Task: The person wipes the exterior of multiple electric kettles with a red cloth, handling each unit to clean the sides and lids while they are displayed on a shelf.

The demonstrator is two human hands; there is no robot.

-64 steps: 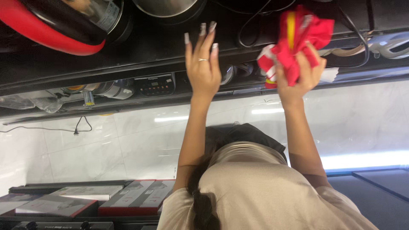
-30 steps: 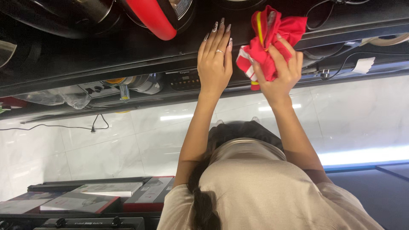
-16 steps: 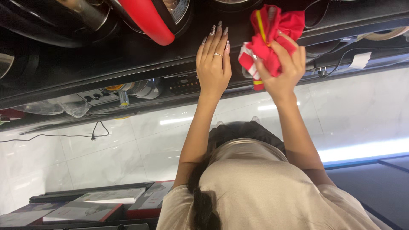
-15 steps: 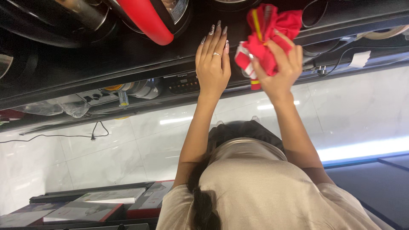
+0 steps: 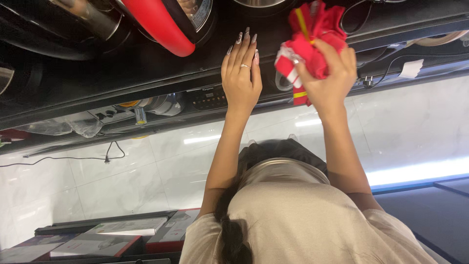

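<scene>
My right hand [image 5: 328, 73] is shut on a bunched red cloth [image 5: 312, 34] with yellow and white trim, held over the black counter [image 5: 97, 83]. My left hand [image 5: 242, 78], with a ring and long nails, lies flat and palm down on the counter just left of the cloth, holding nothing. Its fingertips point toward a red-rimmed cooker [image 5: 163, 29]. My forearms and beige top fill the lower middle of the view.
A steel pot [image 5: 259, 3] and black cords [image 5: 364, 17] sit at the counter's far side. Under the counter edge are a black control panel [image 5: 207, 98], a crumpled plastic bag [image 5: 73, 126] and a metal part. A plug and cable [image 5: 105, 159] lie on white tiles; flat boxes [image 5: 97, 239] lie bottom left.
My left hand has gone from raised with spread fingers to lying flat on the counter. My right hand keeps the red cloth, shifting it slightly. The view has drifted sideways.
</scene>
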